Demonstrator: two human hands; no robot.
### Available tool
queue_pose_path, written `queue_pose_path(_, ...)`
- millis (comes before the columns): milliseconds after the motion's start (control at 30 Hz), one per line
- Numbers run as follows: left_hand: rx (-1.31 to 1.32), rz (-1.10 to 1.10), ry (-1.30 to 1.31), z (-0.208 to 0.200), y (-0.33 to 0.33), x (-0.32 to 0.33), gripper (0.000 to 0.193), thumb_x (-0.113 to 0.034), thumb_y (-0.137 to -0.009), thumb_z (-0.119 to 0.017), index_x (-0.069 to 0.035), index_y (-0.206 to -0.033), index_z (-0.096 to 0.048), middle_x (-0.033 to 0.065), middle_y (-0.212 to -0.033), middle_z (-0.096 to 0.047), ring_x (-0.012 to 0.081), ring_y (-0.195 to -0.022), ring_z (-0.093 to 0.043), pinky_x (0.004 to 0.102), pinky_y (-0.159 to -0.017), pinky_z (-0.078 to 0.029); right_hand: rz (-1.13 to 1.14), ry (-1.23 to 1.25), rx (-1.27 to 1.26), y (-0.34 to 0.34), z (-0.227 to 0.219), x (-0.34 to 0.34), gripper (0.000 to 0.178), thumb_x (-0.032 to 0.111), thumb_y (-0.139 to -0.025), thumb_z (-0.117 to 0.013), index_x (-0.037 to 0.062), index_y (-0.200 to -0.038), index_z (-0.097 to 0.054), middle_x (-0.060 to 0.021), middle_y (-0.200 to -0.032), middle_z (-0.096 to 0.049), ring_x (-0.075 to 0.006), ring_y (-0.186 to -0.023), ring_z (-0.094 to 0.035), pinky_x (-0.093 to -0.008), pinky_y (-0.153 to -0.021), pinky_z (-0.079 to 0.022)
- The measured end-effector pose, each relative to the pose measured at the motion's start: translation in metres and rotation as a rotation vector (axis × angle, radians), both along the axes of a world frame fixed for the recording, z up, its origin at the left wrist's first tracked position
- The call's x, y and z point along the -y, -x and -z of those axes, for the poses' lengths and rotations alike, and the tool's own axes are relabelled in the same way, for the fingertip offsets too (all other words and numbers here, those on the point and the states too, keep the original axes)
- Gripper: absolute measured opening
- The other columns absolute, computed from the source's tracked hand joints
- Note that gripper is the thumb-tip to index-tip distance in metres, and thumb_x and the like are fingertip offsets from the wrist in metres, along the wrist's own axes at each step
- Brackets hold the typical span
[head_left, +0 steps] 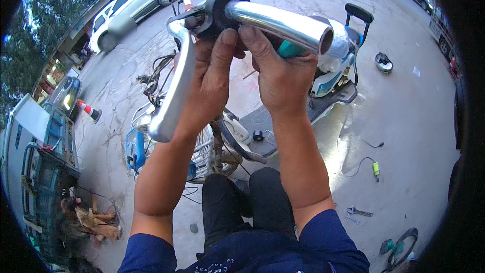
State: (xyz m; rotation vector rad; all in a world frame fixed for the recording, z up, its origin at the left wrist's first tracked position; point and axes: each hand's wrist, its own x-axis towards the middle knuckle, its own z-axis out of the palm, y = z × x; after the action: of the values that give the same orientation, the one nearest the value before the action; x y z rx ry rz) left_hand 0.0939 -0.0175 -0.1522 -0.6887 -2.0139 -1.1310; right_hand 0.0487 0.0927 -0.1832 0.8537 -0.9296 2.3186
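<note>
In front of me is a bare chrome handlebar tube (283, 20) with its open end toward the right. A black round housing (218, 15) sits around the tube, and a silver brake lever (177, 91) curves down from it. My left hand (211, 73) is closed at the underside of the housing, behind the lever, its thumb pressed up against it. My right hand (283, 78) is curled below the tube, thumb tip close to the left one. A teal handle (290, 49) shows in its grip; the rest of that tool is hidden by the fingers.
Below stand a scooter body (328, 88) with loose wires (159, 78) and a white wire basket (204, 146). A wrench (359, 212), a lime-green device on a cord (376, 171) and a helmet (384, 63) lie on the ground. A dog (96, 220) lies by the cart (48, 172).
</note>
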Motion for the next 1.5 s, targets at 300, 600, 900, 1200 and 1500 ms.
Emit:
queue_pose_path(300,0.114,-0.046,-0.129,0.002,0.0,-0.001,0.03,-0.022,-0.103,-0.051,0.003,-0.11,-0.065,0.0074,-0.099,-0.069,0.0098,-0.089,-0.058,0.0271,-0.081,-0.047,0.467,-0.14,-0.089,-0.004,-0.001,0.004,0.02,0.013,-0.086,-0.075,-0.0039,-0.097,-0.072,-0.0151,-0.088,-0.074,-0.0183,-0.082,-0.072,-0.0309,-0.072,-0.056)
queue_pose_path(600,0.17,-0.029,-0.122,0.008,0.002,0.003,0.029,-0.021,-0.104,-0.048,-0.001,-0.121,-0.06,0.0091,-0.11,-0.066,0.0146,-0.1,-0.058,0.0311,-0.09,-0.045,0.663,-0.182,-0.155,-0.007,-0.001,0.011,0.018,0.01,-0.087,-0.072,-0.0057,-0.096,-0.071,-0.0166,-0.088,-0.073,-0.0213,-0.08,-0.072,-0.0333,-0.07,-0.055)
queue_pose_path(900,-0.058,-0.003,-0.183,0.01,0.009,-0.001,0.029,-0.022,-0.098,-0.06,0.003,-0.091,-0.071,0.0151,-0.072,-0.069,0.0158,-0.066,-0.066,0.0321,-0.059,-0.049,0.87,-0.214,-0.224,-0.001,-0.001,0.017,0.018,0.013,-0.094,-0.065,-0.0048,-0.095,-0.067,-0.0115,-0.081,-0.07,-0.0134,-0.073,-0.065,-0.028,-0.065,-0.051)
queue_pose_path(1200,-0.128,0.0,-0.174,0.012,0.015,0.0,0.026,-0.021,-0.097,-0.061,0.004,-0.093,-0.066,0.0148,-0.072,-0.068,0.0185,-0.065,-0.068,0.0308,-0.057,-0.049,0.478,-0.096,0.015,-0.012,-0.004,0.017,0.023,0.012,-0.088,-0.072,-0.008,-0.099,-0.067,-0.0138,-0.089,-0.071,-0.0195,-0.082,-0.069,-0.0331,-0.069,-0.054)
queue_pose_path(1500,-0.112,-0.048,-0.209,0.014,0.021,-0.004,0.03,-0.023,-0.096,-0.062,0.003,-0.081,-0.065,0.0101,-0.063,-0.064,0.0136,-0.056,-0.063,0.0286,-0.05,-0.046,-0.023,-0.003,0.126,-0.006,0.002,0.006,0.024,0.013,-0.088,-0.074,-0.0023,-0.104,-0.064,-0.005,-0.086,-0.067,-0.008,-0.069,-0.062,-0.0217,-0.054,-0.049)
